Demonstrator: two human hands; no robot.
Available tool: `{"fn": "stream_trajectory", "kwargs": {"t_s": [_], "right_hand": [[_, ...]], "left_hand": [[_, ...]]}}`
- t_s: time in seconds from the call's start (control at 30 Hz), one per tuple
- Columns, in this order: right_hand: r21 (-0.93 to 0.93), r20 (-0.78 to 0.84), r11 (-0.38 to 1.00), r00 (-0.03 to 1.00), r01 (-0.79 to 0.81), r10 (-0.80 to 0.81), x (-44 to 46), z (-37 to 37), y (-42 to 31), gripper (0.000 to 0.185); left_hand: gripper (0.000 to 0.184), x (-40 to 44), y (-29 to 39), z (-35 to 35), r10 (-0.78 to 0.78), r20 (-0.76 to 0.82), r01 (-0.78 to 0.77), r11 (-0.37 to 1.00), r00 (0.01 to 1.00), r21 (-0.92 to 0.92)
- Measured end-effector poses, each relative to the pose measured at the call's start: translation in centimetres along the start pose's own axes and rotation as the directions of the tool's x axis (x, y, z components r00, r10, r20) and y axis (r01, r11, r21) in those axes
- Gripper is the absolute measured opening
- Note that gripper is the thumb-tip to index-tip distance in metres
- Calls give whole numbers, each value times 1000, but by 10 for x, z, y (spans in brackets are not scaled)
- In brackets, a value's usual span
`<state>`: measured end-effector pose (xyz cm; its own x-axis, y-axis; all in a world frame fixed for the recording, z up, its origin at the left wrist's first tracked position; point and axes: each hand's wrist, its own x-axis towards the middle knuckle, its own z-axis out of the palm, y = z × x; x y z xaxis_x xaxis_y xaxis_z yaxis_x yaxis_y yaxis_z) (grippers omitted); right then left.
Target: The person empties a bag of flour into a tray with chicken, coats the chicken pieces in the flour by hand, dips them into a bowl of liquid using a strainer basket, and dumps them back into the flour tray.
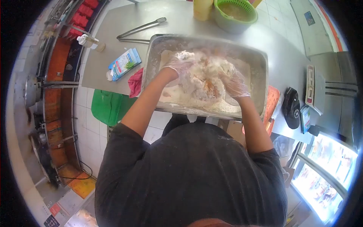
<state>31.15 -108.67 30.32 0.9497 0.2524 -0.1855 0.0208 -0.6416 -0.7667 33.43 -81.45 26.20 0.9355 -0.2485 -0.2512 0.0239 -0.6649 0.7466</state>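
Observation:
A deep metal tray (261, 62) holds loose white flour (227, 107) and orange-brown food (208, 87) partly coated in it. My left hand (181, 65), in a clear plastic glove, is over the tray's left half, its fingers curled around a flour-coated food piece (185, 55). On the right side my gloved right hand (235, 82) has its fingers around another flour-coated food piece (227, 68). Flour dust hangs between the hands and blurs the fingertips. What kind of food it is cannot be made out.
Metal tongs (141, 29) lie behind the tray. A blue-white packet (124, 64), pink cloth (135, 82) and bottle (90, 42) are left. A green basket (236, 17) and yellow container (202, 9) stand at the back. Rightward are a black cap (291, 108) and scale (314, 89).

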Motion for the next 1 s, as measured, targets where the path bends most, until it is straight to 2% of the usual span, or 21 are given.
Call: {"fn": "stream_trajectory", "kwargs": {"t_s": [0.03, 0.07, 0.1, 0.13, 0.17, 0.2, 0.27, 0.3, 0.33, 0.37, 0.47, 0.53, 0.57, 0.63, 0.7, 0.77, 0.8, 0.87, 0.9, 0.93, 1.0], "right_hand": [[-190, 61, 979, 994, -78, 91, -1, -5, -1, 54], [-186, 58, 980, 994, -75, 87, -2, -3, 5, 54], [-203, -17, 979, 999, 30, -35, -4, 2, 14, 61], [-227, -89, 965, 984, 133, -156, -7, 4, 13, 68], [-223, -90, 965, 983, 136, -159, -9, 1, 11, 68], [-411, 141, 910, 990, 54, 5, -12, -8, -3, 76], [-590, 332, 806, 922, 36, 202, -16, -20, -21, 88], [-657, 296, 753, 918, -5, 264, -20, -23, -26, 97], [-718, 252, 695, 913, -45, 320, -23, -24, -28, 105], [-713, 256, 700, 915, -40, 313, -25, -24, -26, 105], [-636, 154, 767, 960, -83, 232, -34, -31, -6, 108], [-404, 28, 915, 1000, 1, 12, -41, -34, 18, 123], [-178, -77, 969, 979, 173, -189, -44, -35, 34, 118], [-194, -232, 961, 942, 199, -242, -67, -43, 34, 106], [84, -381, 966, 904, 244, -195, -85, -42, 54, 96], [130, -550, 991, 834, 43, 36, -119, -54, 20, 92], [65, -665, 998, 744, -18, 57, -133, -56, 22, 89], [286, -817, 954, 542, 84, 197, -155, -43, 58, 85], [442, -845, 897, 342, 15, 411, -162, -35, -1, 75], [365, -880, 930, 305, -54, 363, -174, -21, 29, 70], [27, -912, 924, 368, -381, 178, -212, 19, 107, 60]], "left_hand": [[39, -6, -1, -1, -23, -60, 24, 999, 998, 23], [39, -11, -3, 1, -46, -120, 51, 998, 992, 45], [39, -23, 3, 2, -45, -123, 51, 997, 991, 50], [44, -39, 12, 2, -143, -147, 149, 988, 979, 28], [47, -49, 22, 0, -193, -161, 198, 980, 968, 18], [50, -60, 33, -3, -242, -174, 246, 969, 955, 6], [65, -72, 57, -14, -371, -59, 360, 829, 927, 428], [65, -76, 50, -13, -379, -63, 368, 825, 923, 429], [75, -79, 37, -11, -391, 31, 349, 852, 920, 391], [86, -82, 27, -10, -394, 123, 331, 876, 911, 351], [85, -95, 10, -8, -438, 139, 333, 821, 888, 463], [84, -103, -18, -4, -358, 122, 250, 822, 926, 512], [83, -105, -33, -4, -277, 109, 174, 816, 955, 551], [82, -109, -15, -19, -313, 193, 161, 819, 930, 551], [80, -112, 4, -34, -344, 301, 123, 815, 889, 567], [77, -117, 11, -37, -150, 247, -37, 785, 957, 618], [77, -111, -1, -33, -126, 305, -96, 780, 944, 619], [62, -102, -43, -27, 280, 350, -447, 602, 894, 662], [51, -104, -48, -29, 280, 326, -429, 639, 903, 639], [51, -106, -42, -32, 276, 386, -469, 631, 880, 618], [46, -109, -28, -31, 161, 392, -413, 542, 906, 732]]}}
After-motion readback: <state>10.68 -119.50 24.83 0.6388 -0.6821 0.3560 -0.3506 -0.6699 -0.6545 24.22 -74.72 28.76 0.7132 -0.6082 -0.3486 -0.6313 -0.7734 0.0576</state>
